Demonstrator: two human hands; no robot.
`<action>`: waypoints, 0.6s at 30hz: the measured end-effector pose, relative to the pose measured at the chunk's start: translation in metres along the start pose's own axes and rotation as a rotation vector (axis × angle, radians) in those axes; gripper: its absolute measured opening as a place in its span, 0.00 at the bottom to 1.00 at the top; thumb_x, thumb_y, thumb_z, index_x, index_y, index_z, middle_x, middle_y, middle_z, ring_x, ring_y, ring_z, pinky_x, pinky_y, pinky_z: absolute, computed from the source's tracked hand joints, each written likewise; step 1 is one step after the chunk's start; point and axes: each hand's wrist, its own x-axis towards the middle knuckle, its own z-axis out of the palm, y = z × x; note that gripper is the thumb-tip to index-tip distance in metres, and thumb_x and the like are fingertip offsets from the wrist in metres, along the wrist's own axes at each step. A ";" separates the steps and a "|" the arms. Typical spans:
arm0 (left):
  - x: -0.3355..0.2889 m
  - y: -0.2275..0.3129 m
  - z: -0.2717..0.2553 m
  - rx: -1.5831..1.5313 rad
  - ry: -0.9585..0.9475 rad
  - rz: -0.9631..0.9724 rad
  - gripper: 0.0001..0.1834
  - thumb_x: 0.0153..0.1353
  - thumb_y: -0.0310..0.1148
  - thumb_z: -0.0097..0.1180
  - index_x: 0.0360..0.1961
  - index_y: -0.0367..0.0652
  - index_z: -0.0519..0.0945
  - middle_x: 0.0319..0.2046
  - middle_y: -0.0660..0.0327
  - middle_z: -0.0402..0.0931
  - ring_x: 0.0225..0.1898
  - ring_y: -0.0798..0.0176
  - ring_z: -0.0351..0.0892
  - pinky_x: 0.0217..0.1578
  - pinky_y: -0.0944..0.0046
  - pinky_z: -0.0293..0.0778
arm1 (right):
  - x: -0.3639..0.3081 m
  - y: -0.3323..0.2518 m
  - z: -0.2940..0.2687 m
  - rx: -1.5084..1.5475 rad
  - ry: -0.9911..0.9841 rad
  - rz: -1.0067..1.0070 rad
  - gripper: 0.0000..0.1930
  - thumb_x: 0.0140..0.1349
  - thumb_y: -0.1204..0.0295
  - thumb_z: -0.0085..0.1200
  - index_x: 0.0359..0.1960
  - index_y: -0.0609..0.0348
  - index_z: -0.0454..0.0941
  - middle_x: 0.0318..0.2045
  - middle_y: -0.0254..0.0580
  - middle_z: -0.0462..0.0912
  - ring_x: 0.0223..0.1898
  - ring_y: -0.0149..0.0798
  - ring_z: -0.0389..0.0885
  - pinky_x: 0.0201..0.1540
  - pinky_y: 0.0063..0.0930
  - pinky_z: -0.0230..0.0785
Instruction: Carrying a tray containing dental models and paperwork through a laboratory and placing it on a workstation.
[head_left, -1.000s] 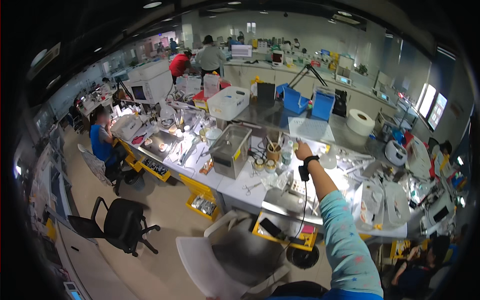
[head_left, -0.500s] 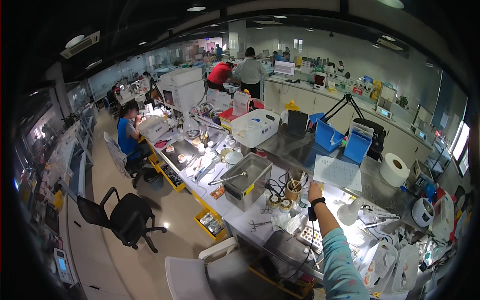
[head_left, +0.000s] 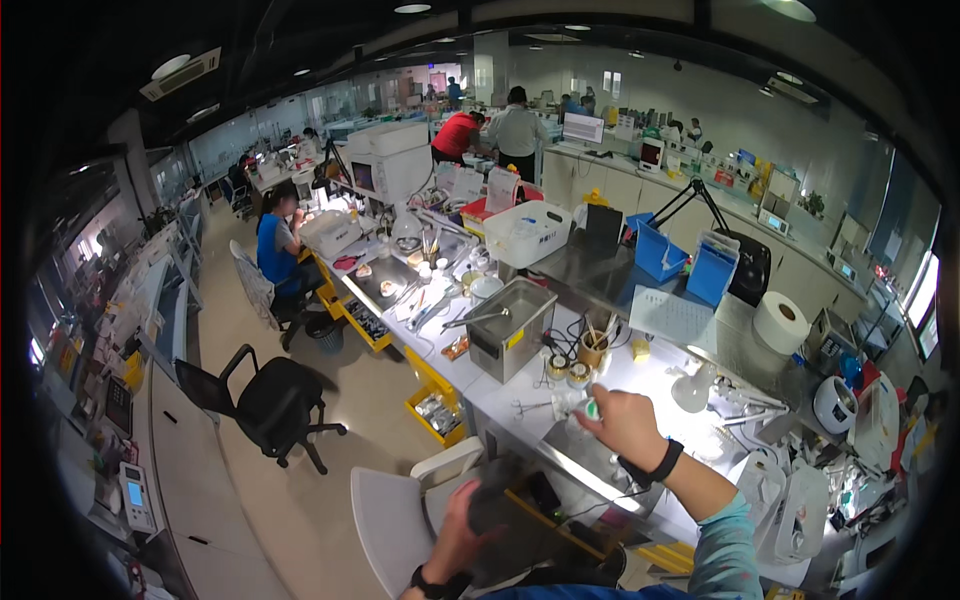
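My right hand point(head_left: 628, 428) is over the near part of the lit bench, its fingers closed round a small round green-and-white jar point(head_left: 592, 409). The jar is partly hidden by the fingers. Low in the picture, in front of the white chair point(head_left: 385, 515), my left hand point(head_left: 460, 538) is raised with fingers apart, somewhat blurred and holding nothing. Just beyond the right hand are two small round jars point(head_left: 578, 374), a brown pot point(head_left: 593, 350) of upright tools and a yellow block point(head_left: 640, 350). Scissor-like metal tools point(head_left: 532, 406) lie to its left.
A deep metal tank point(head_left: 510, 335) with a ladle point(head_left: 478, 318) across it stands left of the pot. Behind are a white bin point(head_left: 527, 235), blue bins point(head_left: 712, 268) and a paper roll point(head_left: 780, 322). A lamp point(head_left: 692, 392) stands at right. A co-worker in blue point(head_left: 275, 250) sits far left.
My right hand has drawn back toward me from beside the tool pot, and the small jar now shows in its fingers. My left hand has come into view. The whole view has shifted slightly.
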 end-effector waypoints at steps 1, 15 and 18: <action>0.008 0.018 0.000 0.065 -0.030 0.141 0.40 0.40 0.40 0.67 0.53 0.36 0.62 0.55 0.47 0.58 0.56 0.47 0.59 0.54 0.55 0.60 | -0.013 -0.030 -0.015 0.049 -0.040 -0.026 0.18 0.49 0.55 0.55 0.22 0.58 0.70 0.14 0.47 0.73 0.17 0.48 0.74 0.20 0.36 0.66; -0.050 0.085 -0.078 -0.186 -0.786 0.155 0.40 0.38 0.33 0.68 0.54 0.42 0.62 0.47 0.53 0.71 0.48 0.53 0.72 0.48 0.60 0.68 | -0.121 -0.132 -0.086 0.623 -0.259 -0.817 0.11 0.53 0.73 0.52 0.39 0.60 0.76 0.35 0.45 0.73 0.38 0.43 0.73 0.40 0.32 0.67; -0.049 0.085 -0.082 -0.260 -0.903 0.068 0.40 0.36 0.32 0.70 0.53 0.41 0.64 0.49 0.57 0.68 0.52 0.59 0.67 0.53 0.63 0.63 | -0.136 -0.124 -0.110 0.692 -0.229 -0.866 0.12 0.55 0.75 0.48 0.41 0.59 0.77 0.41 0.46 0.73 0.42 0.43 0.72 0.42 0.31 0.66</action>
